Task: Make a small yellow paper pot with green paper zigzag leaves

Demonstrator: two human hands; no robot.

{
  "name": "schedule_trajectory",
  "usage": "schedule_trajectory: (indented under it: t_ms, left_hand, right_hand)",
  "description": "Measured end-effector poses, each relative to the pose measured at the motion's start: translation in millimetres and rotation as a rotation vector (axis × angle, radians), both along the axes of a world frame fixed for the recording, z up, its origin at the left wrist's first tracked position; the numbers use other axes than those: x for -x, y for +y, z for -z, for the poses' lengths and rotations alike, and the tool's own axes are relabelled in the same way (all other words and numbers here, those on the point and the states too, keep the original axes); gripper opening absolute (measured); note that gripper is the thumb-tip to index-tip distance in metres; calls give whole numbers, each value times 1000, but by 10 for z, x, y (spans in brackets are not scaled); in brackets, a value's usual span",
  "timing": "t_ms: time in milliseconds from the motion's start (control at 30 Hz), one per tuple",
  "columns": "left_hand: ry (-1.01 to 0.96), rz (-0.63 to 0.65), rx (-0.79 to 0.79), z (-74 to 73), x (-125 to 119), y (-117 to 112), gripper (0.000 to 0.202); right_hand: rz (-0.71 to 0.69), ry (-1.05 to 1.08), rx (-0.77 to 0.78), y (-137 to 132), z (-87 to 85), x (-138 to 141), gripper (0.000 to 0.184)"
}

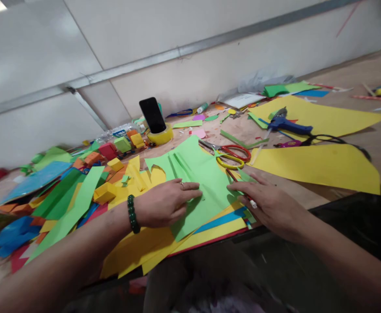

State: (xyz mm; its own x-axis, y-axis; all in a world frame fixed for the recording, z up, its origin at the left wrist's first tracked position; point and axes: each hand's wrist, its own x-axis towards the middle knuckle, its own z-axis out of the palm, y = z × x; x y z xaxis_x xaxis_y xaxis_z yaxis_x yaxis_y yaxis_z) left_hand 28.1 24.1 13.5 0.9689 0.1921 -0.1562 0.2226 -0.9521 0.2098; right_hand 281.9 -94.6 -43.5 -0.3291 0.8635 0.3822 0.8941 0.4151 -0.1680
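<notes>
A sheet of light green paper point(206, 174) lies creased on top of several coloured sheets at the table's front edge. My left hand point(169, 201) rests on this sheet, fingers stretched out and pressing lightly. At the sheet's right edge, my right hand point(270, 206) has its fingers around a thin pencil point(251, 201) with a pale end; part of the pencil is hidden by the fingers. Just beyond it are scissors with red handles point(237, 152) and a second pair with yellow-green handles point(231, 161), overlapping the sheet's far right corner.
A blue glue gun point(289, 124) lies on yellow paper point(327, 115) at the right. A phone point(153, 115) stands in a yellow tape roll point(160, 135) at the back. Folded paper boxes point(105, 192) and green strips point(69, 213) crowd the left. A wall point(190, 74) borders the table.
</notes>
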Motion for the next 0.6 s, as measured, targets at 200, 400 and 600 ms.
schedule_trajectory:
  t_ms: [200,400,600]
  left_hand:
    - [67,-94,-127,47,173,36,47]
    - [78,-79,-163,95,72,-211,61]
    - [21,42,-130,85,-235,-266,61]
  right_hand:
    - [0,7,-17,9,-8,-5,29]
    - [10,73,-31,5,-29,16,28]
    - [49,165,32,6,-52,5,31]
